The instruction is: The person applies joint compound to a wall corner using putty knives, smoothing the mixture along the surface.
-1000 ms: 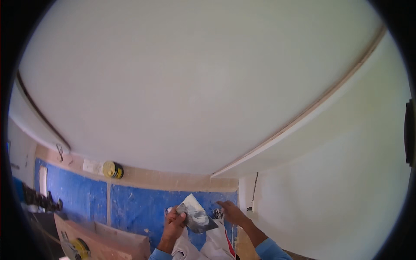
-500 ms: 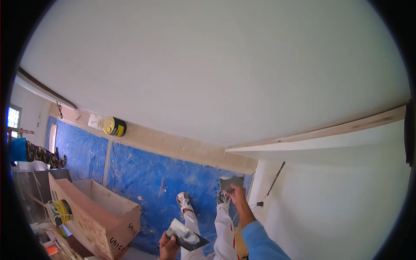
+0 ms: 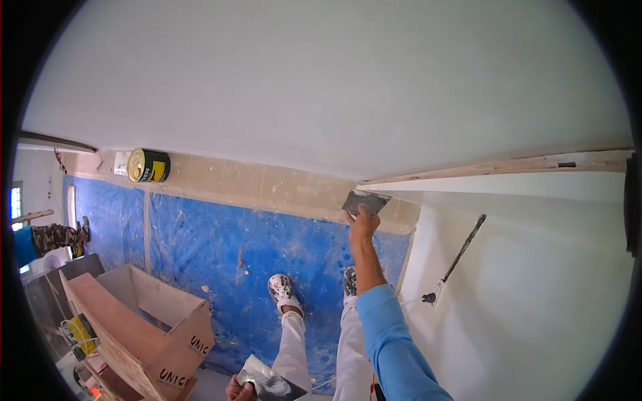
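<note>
My right hand [image 3: 363, 226] grips a flat grey steel scraper blade [image 3: 358, 200], held out just in front of the lower edge of the broad white wall [image 3: 321, 87]. Pale residue shows along the blade's upper edge. I cannot tell whether it touches the wall. Low in the picture, my left hand [image 3: 239, 390] holds a second scraper [image 3: 282, 393], tilted, with white putty [image 3: 259, 371] smeared over it. That blade is beside my left leg. Part of my left hand is cut off by the lower edge.
A dark green and yellow can [image 3: 148, 166] stands by the wall. Blue sheeting [image 3: 254, 244] covers the floor. An open wooden box [image 3: 177, 344] is at lower left. A wooden strip [image 3: 528, 166] edges the wall at right, above a slotted white wall [image 3: 535, 287]. Another person's leg [image 3: 57, 238] shows far left.
My right hand has moved up and forward with its scraper, toward the wall's edge. The left hand, still holding the putty-covered scraper, has shifted down and left. The view has shifted slightly.
</note>
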Available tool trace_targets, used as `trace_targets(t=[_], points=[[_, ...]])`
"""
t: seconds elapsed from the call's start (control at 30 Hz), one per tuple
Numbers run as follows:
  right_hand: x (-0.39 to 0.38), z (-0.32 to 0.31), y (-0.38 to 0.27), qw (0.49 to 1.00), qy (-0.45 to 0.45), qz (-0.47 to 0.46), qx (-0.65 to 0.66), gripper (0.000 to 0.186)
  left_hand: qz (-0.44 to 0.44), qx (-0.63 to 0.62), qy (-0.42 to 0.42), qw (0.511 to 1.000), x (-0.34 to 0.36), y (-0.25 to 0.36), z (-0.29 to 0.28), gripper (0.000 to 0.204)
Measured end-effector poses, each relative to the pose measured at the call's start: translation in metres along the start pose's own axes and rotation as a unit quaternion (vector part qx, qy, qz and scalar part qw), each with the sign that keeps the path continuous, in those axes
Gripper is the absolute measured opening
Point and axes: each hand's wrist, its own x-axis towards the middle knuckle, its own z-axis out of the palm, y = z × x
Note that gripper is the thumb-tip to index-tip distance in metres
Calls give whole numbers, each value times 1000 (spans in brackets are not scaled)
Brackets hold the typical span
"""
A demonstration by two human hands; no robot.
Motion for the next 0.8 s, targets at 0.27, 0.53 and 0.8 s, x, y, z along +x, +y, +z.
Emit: trace_targets(t=[0.27, 0.53, 0.8], points=[[-127, 8, -63, 875, -129, -253, -392, 29, 26, -19, -64, 997, -32, 25, 4, 15], [-335, -7, -200, 928, -274, 145, -206, 25, 227, -225, -105, 942, -116, 122, 51, 39], [-444, 94, -332, 862, -429, 270, -30, 46, 413, -304, 5, 858, -180, 214, 58, 28]])
